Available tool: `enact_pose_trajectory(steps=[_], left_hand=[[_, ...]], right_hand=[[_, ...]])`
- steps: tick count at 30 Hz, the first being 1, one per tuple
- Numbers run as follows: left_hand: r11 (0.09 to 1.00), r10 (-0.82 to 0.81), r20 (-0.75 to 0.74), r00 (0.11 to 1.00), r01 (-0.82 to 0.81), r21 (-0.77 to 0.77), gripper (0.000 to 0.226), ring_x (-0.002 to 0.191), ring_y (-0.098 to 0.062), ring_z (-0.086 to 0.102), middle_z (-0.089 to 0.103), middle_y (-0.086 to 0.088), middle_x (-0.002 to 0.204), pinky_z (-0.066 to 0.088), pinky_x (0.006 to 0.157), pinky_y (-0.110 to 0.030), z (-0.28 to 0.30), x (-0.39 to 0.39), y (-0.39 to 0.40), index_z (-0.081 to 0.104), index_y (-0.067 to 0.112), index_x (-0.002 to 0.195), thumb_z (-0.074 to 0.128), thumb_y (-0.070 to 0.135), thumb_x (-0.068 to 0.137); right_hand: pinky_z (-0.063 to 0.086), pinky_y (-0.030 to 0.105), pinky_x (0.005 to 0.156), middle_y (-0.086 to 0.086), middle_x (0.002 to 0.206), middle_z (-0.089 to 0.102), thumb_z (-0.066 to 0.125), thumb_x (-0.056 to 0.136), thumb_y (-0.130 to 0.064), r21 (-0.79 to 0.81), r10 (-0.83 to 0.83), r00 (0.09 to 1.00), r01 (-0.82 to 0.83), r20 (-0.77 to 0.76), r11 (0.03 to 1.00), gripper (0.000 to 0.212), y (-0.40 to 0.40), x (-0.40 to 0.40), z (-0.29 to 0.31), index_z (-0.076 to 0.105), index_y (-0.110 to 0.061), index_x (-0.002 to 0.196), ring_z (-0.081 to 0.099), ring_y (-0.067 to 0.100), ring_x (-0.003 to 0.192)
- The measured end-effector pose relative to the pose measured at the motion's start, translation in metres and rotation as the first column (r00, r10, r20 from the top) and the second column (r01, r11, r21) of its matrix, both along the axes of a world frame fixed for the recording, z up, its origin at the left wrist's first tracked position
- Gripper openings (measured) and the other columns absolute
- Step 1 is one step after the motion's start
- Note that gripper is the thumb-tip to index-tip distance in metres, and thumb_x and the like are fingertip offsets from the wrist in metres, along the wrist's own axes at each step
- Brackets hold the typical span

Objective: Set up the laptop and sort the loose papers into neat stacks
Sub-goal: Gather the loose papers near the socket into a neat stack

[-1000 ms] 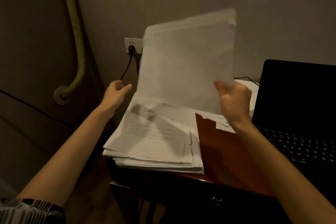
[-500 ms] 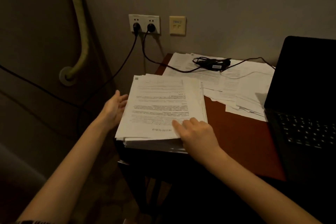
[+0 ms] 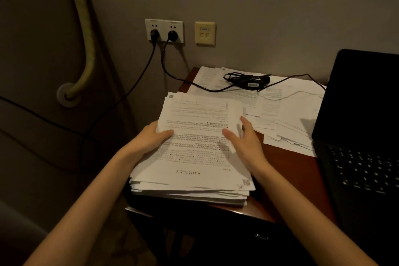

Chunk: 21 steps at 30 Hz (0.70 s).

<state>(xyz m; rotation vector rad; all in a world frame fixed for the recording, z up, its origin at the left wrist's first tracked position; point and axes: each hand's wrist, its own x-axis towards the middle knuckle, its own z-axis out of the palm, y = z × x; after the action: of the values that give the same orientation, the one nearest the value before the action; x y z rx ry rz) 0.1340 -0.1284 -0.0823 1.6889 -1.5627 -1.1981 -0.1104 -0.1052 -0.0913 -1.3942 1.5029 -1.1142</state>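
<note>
- Forearms enter from the bottom edge; elbows and body cut off.
- Paper stack (image 3: 190, 170) sits at the table's (image 3: 287, 170) near left corner, printed text upside down to the viewer, too small to read.
- Left hand (image 3: 151, 139) grips the top sheets' left edge, thumb on top, fingers hidden beneath.
- Right hand (image 3: 244, 142) holds the right edge of those sheets, thumb over the page, fingers partly hidden behind paper.
- Laptop (image 3: 358, 136) open at right, screen dark, cut off by the frame.
- Loose papers (image 3: 287, 112) spread farther back, under a black power adapter (image 3: 250, 81).
- Wall sockets (image 3: 164, 30) hold two plugs.
</note>
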Motion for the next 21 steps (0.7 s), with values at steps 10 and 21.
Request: enact_pose_trajectory(steps=[10,21], left_hand=[[0.945,0.313,0.087,0.946,-0.319,0.072,0.034,0.093,-0.021,0.06,0.063,-0.008,0.108,0.041,0.083,-0.033,0.012,-0.006,-0.023,0.058,0.003,0.109,0.052,0.034,0.095],[0.973,0.231,0.42,0.877,-0.204,-0.109,0.064,0.13,-0.032,0.038,0.028,-0.014,0.146,0.039,0.104,-0.044,0.001,-0.022,-0.013,0.043,0.008,0.134,0.058,0.05,0.088]], right_hand=[[0.03,0.031,0.109,-0.004,0.149,0.035,0.064,0.089,-0.012,-0.094,-0.005,0.999,0.001,-0.051,0.996,0.067,0.001,-0.001,-0.011,0.03,-0.025,0.145,0.03,0.012,0.136],[0.033,0.035,0.111,-0.002,0.145,0.04,0.06,0.089,-0.005,-0.101,-0.043,0.997,0.037,-0.059,0.994,0.057,0.003,0.0,-0.012,0.039,-0.024,0.139,0.035,0.015,0.134]])
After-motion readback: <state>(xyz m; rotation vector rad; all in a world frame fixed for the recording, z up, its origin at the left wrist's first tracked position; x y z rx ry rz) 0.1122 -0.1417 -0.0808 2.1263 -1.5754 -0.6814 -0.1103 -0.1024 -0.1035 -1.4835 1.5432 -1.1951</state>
